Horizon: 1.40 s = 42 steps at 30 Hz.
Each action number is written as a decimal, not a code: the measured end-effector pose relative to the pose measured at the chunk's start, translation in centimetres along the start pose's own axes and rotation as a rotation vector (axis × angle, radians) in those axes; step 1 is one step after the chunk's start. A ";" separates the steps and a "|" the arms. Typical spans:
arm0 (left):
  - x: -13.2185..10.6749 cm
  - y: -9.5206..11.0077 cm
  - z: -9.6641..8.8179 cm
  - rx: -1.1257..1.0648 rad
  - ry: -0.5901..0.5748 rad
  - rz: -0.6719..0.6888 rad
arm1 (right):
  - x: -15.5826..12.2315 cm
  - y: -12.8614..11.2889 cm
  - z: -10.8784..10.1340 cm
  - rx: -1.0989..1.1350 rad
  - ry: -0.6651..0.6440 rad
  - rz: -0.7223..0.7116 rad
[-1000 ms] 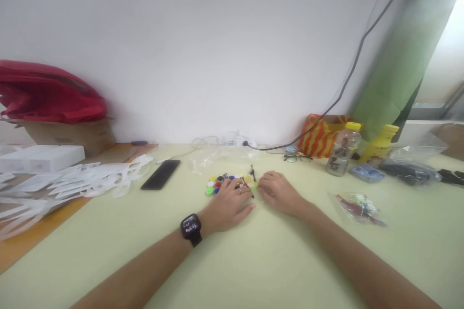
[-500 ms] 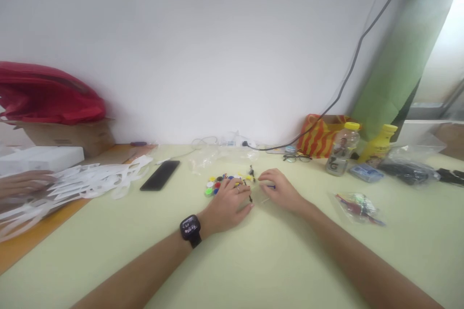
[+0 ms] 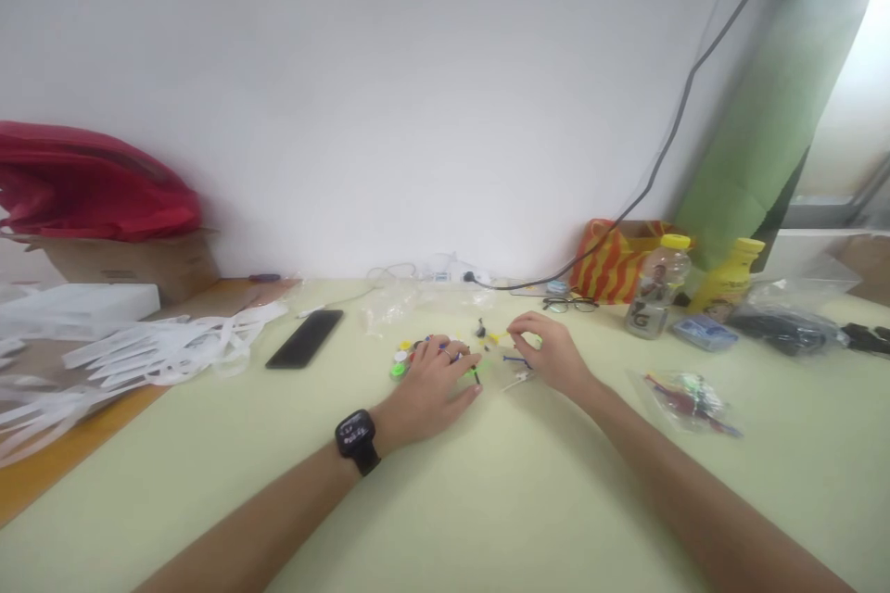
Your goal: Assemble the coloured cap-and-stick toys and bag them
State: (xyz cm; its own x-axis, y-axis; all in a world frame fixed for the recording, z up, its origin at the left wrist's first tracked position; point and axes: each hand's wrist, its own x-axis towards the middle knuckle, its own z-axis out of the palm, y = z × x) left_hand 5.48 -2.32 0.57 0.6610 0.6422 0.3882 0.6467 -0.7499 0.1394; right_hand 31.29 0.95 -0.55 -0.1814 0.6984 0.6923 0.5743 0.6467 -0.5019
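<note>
My left hand (image 3: 435, 382), with a dark watch (image 3: 356, 435) on the wrist, lies with fingers spread over a cluster of small round coloured pieces. A green piece (image 3: 398, 371) and a white piece (image 3: 400, 357) show at its left side. By its thumb is a small dark stick-like piece (image 3: 476, 376). My right hand (image 3: 549, 352) has thumb and forefinger pinched at the end of a small yellow piece (image 3: 498, 335). Below those fingers lie a blue stick-like piece (image 3: 515, 359) and a white one (image 3: 515, 381). A small black piece (image 3: 480, 328) sits between the hands, farther back.
A black phone (image 3: 306, 339) and white strips (image 3: 159, 347) lie at left. Eyeglasses (image 3: 570, 305), a clear bottle (image 3: 657, 287), a yellow bottle (image 3: 730, 283) and a blue packet (image 3: 704, 332) stand or lie at back right. A plastic bag of coloured parts (image 3: 692, 400) is nearer.
My left hand has shifted slightly left. My right hand has moved a little right, its fingers now pinched at a yellow piece. Another person's hand at far left has left the view.
</note>
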 end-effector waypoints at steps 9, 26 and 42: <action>1.3 -4.0 -1.2 -0.065 0.176 0.087 | 0.9 6.1 -3.1 -0.458 -0.011 -0.158; -1.0 -4.0 -1.0 0.008 0.231 0.096 | -2.4 -3.7 2.2 -0.257 -0.399 -0.302; -0.3 -3.9 -0.4 0.105 0.223 0.104 | -2.2 -3.7 2.0 -0.363 -0.567 -0.089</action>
State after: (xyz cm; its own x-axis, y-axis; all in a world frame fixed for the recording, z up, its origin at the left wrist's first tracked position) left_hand 2.60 0.41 0.27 0.6333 0.5031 0.5881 0.6236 -0.7818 -0.0027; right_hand 27.95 -2.38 -1.23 -0.5738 0.7642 0.2946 0.7515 0.6342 -0.1815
